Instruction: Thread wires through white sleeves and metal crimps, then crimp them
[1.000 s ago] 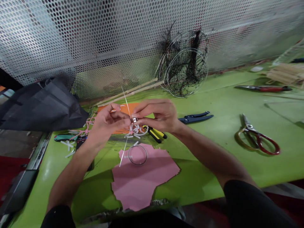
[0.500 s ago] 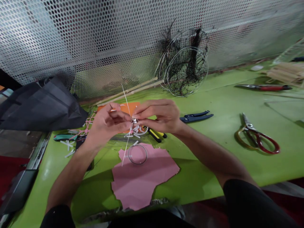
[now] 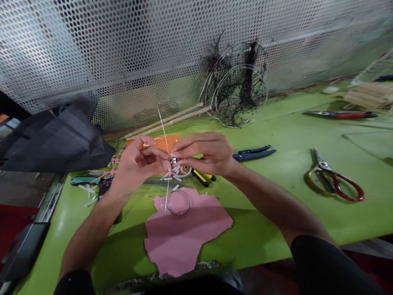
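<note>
Between both hands is a small shiny metal piece (image 3: 174,160), too small to name. My left hand (image 3: 139,162) pinches its left side together with a thin white strand (image 3: 163,130) that sticks up and hangs down from the fingers. My right hand (image 3: 204,153) pinches the metal piece from the right, thumb and forefinger closed. Below the hands, a thin wire ring (image 3: 189,202) lies on a torn-edged pink sheet (image 3: 190,233). Short white strips (image 3: 175,176) and an orange sheet (image 3: 172,141) lie behind and under the fingers.
Yellow-and-black handles (image 3: 199,177), dark blue pruning shears (image 3: 254,153), red-handled scissors (image 3: 334,178) and red-handled pliers (image 3: 340,115) lie to the right. Wire hoops with black netting (image 3: 239,90) lean on the perforated metal panel (image 3: 123,49). A dark bag (image 3: 58,139) sits at left.
Both hands stay together on the metal piece, which sits slightly lower in view. The strand's lower end has swung a little to the right. The view has shifted slightly.
</note>
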Motion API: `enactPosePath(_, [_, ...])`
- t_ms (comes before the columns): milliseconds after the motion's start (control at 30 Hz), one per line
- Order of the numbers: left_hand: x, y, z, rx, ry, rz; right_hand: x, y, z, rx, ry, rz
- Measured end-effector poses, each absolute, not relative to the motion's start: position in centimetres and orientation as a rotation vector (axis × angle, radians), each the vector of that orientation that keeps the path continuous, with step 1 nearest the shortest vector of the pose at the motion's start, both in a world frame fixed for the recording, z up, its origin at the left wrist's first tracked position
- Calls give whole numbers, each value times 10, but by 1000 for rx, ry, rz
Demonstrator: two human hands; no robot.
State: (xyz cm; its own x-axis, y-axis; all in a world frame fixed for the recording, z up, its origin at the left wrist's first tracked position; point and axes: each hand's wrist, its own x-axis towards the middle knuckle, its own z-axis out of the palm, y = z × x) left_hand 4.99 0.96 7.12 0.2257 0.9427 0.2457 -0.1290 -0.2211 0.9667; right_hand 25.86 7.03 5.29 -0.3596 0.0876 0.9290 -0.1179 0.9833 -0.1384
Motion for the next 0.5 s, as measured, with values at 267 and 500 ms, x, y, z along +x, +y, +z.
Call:
enactPosePath(267, [52,8,70,1467,884,1308,260,68,54,9,-1961,180])
enactPosePath(500, [49,7,76,1472,893,1248,259,68,54,18,-1974,101])
